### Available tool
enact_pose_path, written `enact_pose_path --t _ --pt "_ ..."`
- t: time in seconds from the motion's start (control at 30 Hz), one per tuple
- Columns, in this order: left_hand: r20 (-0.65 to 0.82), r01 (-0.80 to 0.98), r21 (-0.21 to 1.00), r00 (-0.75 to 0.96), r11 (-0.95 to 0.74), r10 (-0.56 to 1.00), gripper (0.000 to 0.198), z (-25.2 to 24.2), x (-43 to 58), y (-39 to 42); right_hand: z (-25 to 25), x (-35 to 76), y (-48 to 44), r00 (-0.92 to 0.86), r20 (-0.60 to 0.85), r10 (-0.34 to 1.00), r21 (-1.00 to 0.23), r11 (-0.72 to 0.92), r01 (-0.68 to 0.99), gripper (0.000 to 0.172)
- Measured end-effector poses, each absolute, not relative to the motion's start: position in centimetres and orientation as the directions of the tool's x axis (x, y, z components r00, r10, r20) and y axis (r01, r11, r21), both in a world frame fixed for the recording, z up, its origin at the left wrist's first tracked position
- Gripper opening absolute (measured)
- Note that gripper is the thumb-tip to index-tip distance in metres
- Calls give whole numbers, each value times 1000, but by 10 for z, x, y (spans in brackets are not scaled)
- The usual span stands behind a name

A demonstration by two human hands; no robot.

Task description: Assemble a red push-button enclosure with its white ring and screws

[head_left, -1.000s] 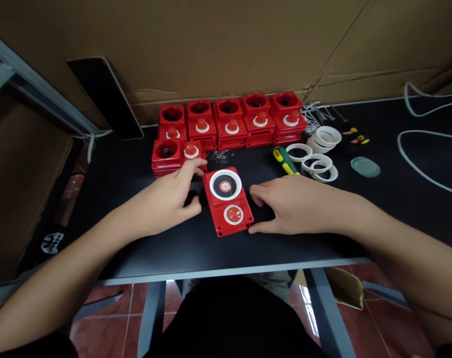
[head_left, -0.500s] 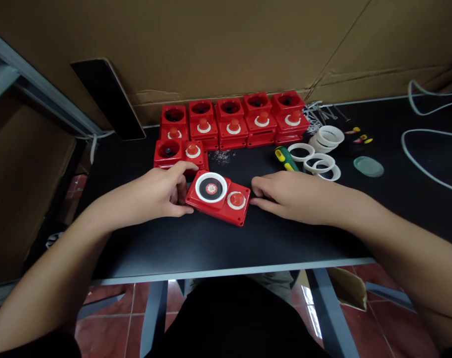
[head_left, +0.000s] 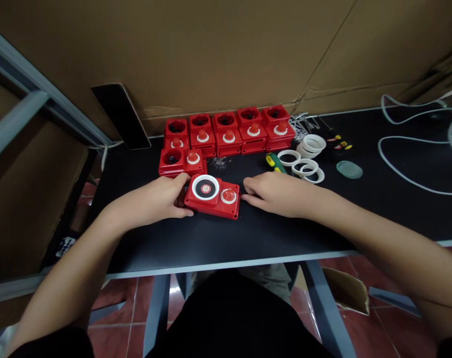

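Your left hand point(head_left: 156, 199) is curled over the left short end of the red unit point(head_left: 213, 196), index finger along its far edge and thumb at its near corner, so it has a hold of that end. Your right hand point(head_left: 274, 193) is loosely spread and palm down, with index fingertip and thumb tip touching the unit's right end and nothing wrapped in the hand. The unit sits just left of frame centre on the black table point(head_left: 248, 233), long side across the frame; it appears to rest flat, though your left hand hides its left end. On its top face are a white ring point(head_left: 205, 188) around a black disc at left and a red dome button point(head_left: 228, 195) at right. Just above it lies another red unit point(head_left: 181, 160), with a row of five point(head_left: 229, 132) against the cardboard point(head_left: 229, 49). Right of centre are loose white rings point(head_left: 304, 166) (some overlapping), a green-and-yellow screwdriver point(head_left: 273, 161) just above your right hand, and a round glass disc point(head_left: 349, 169).
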State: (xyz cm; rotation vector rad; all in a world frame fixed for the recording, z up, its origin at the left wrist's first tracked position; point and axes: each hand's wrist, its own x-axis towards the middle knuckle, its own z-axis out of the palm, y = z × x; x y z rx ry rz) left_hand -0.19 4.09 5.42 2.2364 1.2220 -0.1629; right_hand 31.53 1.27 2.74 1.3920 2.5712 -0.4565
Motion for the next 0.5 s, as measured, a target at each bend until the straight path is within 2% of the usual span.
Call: enact_pose_path --t 0.07,0.2,0.37,0.4,0.5 --pt "-370 805 425 571 -413 733 49 55 -2 39 31 311 8 -529 -290 797 -143 511 848 24" --pt "-349 777 472 599 -417 721 68 52 -5 40 41 316 -8 -478 -246 843 -95 470 878 22" --pt "-333 755 519 611 -401 718 66 42 -16 46 40 369 -35 -307 -139 941 -85 298 951 28" --pt "-320 748 534 611 -394 724 68 40 -17 46 35 385 -42 -256 -106 961 -116 244 963 32" --pt "-309 752 527 603 -395 735 73 35 -19 42 14 429 -59 52 124 991 -472 13 882 37"
